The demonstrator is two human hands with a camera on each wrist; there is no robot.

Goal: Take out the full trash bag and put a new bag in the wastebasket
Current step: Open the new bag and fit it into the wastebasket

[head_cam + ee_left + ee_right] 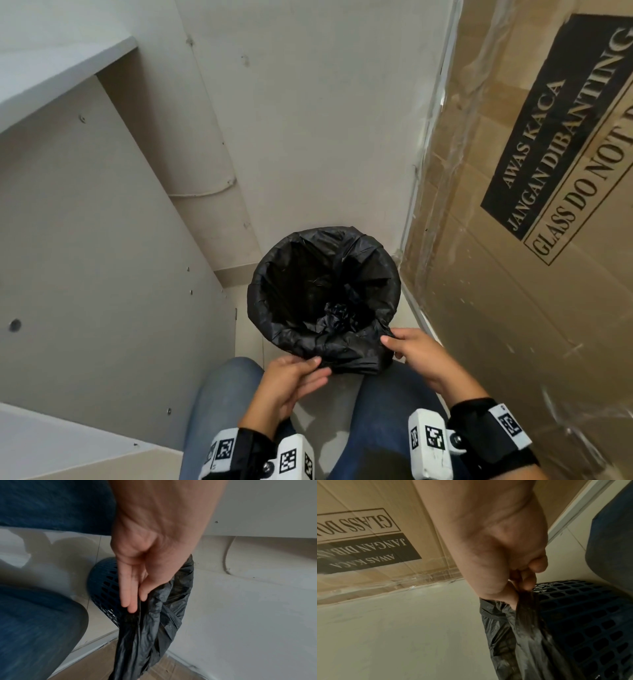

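A black trash bag lines a dark blue slotted wastebasket on the floor in a corner; its edge is folded over the rim all round. My left hand pinches the bag's folded edge at the near rim between thumb and straight fingers. At the near right rim my right hand pinches another bunch of the bag's edge with curled fingers. The basket's slotted wall shows beside that hand. What lies deep inside the bag is dark and crumpled.
A large cardboard box marked as glass, wrapped in clear film, stands close on the right. White cabinet panels close in on the left, a wall behind. My knees in blue jeans flank the basket.
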